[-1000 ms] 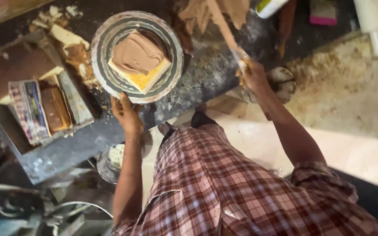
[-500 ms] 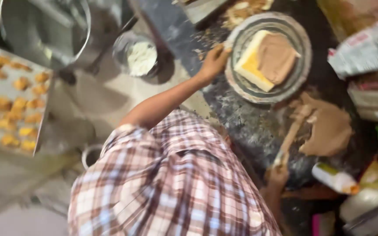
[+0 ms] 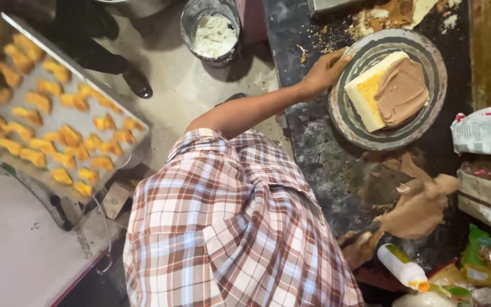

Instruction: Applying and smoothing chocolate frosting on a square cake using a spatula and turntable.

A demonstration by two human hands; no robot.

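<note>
A round grey turntable [image 3: 342,116] stands on a dark counter [image 3: 325,170]. On it lies a square yellow sponge cake [image 3: 365,94] with brown cream [image 3: 402,91] spread over its top. My left hand [image 3: 324,71] reaches out from the plaid sleeve and grips the turntable's near rim. My right hand [image 3: 358,247] shows only partly past my shirt, low on the counter. It is closed on a cream-covered spatula [image 3: 410,213] that lies in a heap of brown cream [image 3: 427,199].
A metal tray of yellow-orange pastries [image 3: 58,125] sits at the left. On the floor stand a bucket of white cream [image 3: 214,31] and another person's dark shoe [image 3: 137,82]. A squeeze bottle [image 3: 402,267] and packets [image 3: 487,131] crowd the counter's right side.
The view has swung round between frames. My left hand stays on the turntable rim. My right hand with the spatula has stayed at the heap of brown cream.
</note>
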